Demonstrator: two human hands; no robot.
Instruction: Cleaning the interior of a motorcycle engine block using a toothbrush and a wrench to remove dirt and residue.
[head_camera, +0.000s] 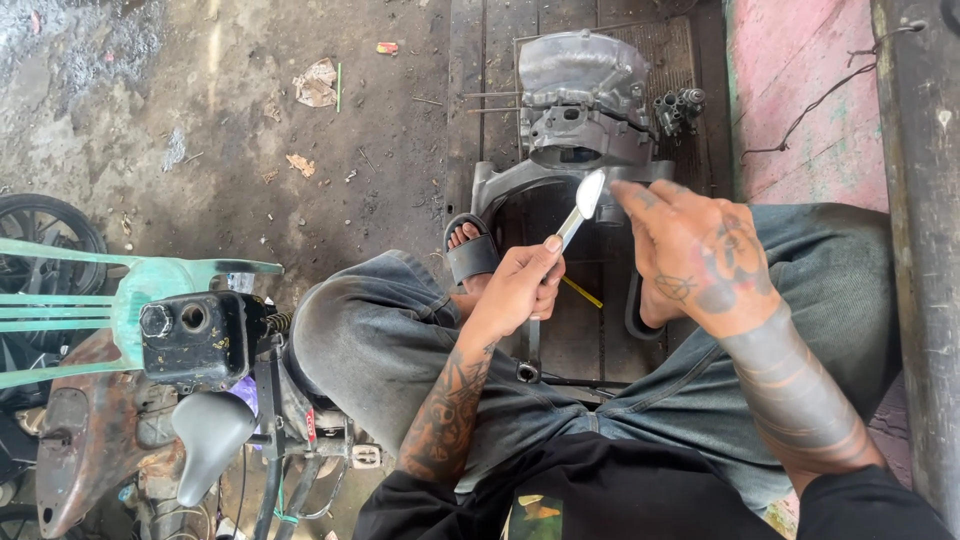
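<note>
While the left hand (522, 290) grips a spoon (582, 207) by its handle, the right hand (700, 255) touches the bowl with its fingertips.

Shiny and oval, the metal spoon bowl is raised above the knees, its thin handle clenched in the left fist; the right hand's fingers are spread and loose, closed on nothing. Beyond it a dull grey cast-metal engine case (585, 100) stands on a dark, oily metal grate (650, 50), with a black rubber sandal (470, 255) just beside it. Grimy concrete floor (220, 130) with paper scraps spreads to the left, a faded pink wall (800, 90) to the right. A rusty motorbike part (190, 340) and a green plastic chair (130, 295) are cut off at the left edge; the other foot is mostly hidden behind the right hand.
</note>
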